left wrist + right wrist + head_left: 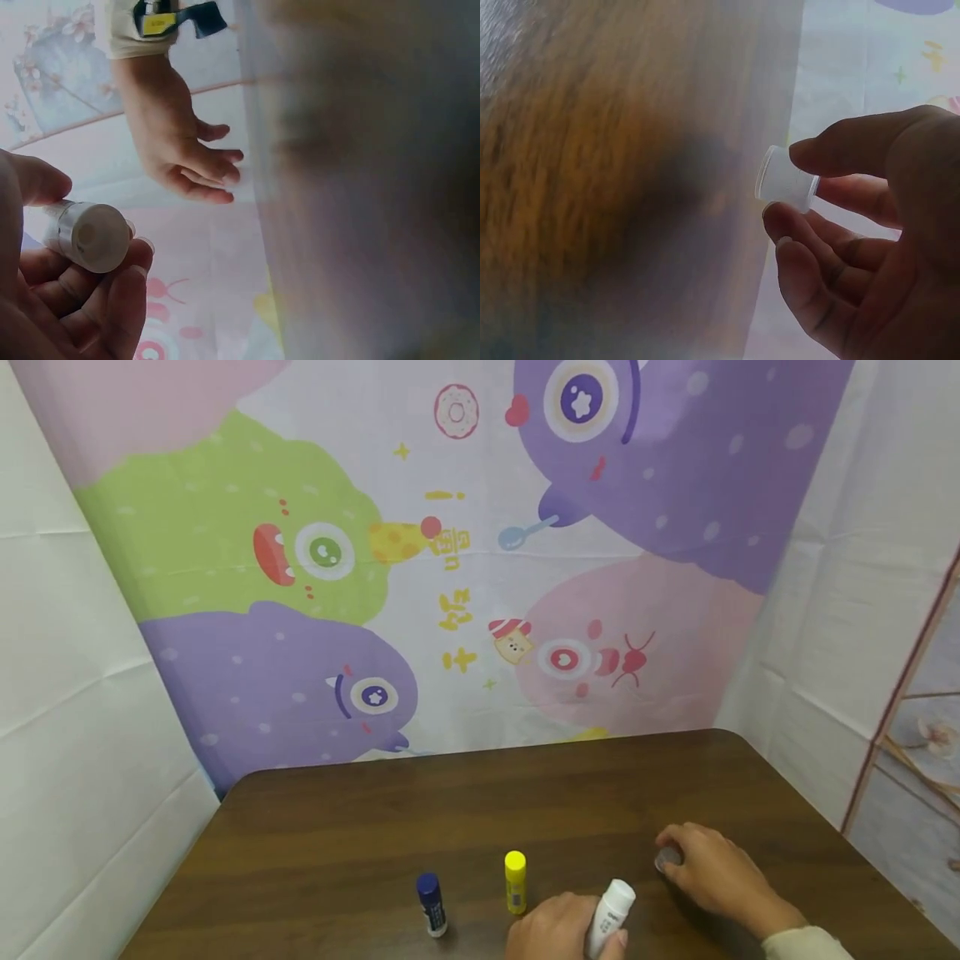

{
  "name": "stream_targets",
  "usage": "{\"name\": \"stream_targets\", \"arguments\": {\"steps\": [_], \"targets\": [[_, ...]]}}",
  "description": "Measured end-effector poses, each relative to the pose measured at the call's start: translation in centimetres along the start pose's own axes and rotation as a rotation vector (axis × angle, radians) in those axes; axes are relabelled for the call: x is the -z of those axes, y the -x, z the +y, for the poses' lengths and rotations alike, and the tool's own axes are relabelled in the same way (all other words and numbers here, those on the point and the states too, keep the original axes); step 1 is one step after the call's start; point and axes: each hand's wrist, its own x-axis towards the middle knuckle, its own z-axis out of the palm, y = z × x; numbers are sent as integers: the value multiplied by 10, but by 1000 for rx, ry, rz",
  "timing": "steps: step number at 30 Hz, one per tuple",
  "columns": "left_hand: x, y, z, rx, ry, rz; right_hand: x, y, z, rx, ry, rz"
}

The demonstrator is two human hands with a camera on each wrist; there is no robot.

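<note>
My left hand (553, 928) grips a white glue stick (611, 917) at the near edge of the head view, tilted with its top end up. In the left wrist view, the uncapped round end of the glue stick (101, 238) shows pale glue inside the rim. Off to the right, my right hand (714, 870) pinches a small translucent cap (789, 178) between thumb and fingers, low over the table. A yellow glue stick (515, 882) stands upright just left of my left hand. Farther left is a dark-blue-capped glue stick (431, 903), also upright.
The dark wooden table (450, 810) has rounded far corners. Behind it hangs a cloth backdrop (480, 568) printed with cartoon monsters. White cloth (90, 693) hangs along the left side, and a flowered panel (918, 735) lies beyond the right.
</note>
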Motion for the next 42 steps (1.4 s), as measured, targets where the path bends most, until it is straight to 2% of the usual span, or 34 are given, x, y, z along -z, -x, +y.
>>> {"name": "stream_targets", "arguments": {"steps": [2, 7, 10, 15, 19, 24, 26, 31, 34, 36, 39, 42], "targets": [[0, 0, 0, 3, -7, -22, -2, 1, 2, -7, 3, -17], [-1, 0, 0, -6, -11, -22, -7, 4, 5, -31, -8, -64], [-2, 1, 0, -15, -16, -24, -9, 6, 6, -43, -10, -70], [-2, 1, 1, 2, -15, -69, -11, 6, 7, -47, -5, -68], [-1, 0, 1, 5, -8, -63, -7, 9, 5, -56, 12, -32], [-2, -6, 2, -29, 19, 43, 3, 16, -3, -28, -5, 108], [-2, -10, 2, -35, 18, 76, 5, 19, -10, 22, -38, 202], [2, -17, 3, 15, -3, 105, 7, 28, -30, 213, -211, 392], [4, -18, 3, 35, -31, 115, 8, 34, -43, 324, -355, 389], [4, -19, 4, 45, -28, 95, 8, 37, -48, 401, -434, 364], [2, -18, 3, 35, -34, 96, 6, 38, -51, 530, -562, 305], [-2, -17, 2, 18, -32, 128, 2, 37, -51, 640, -630, 277]]}}
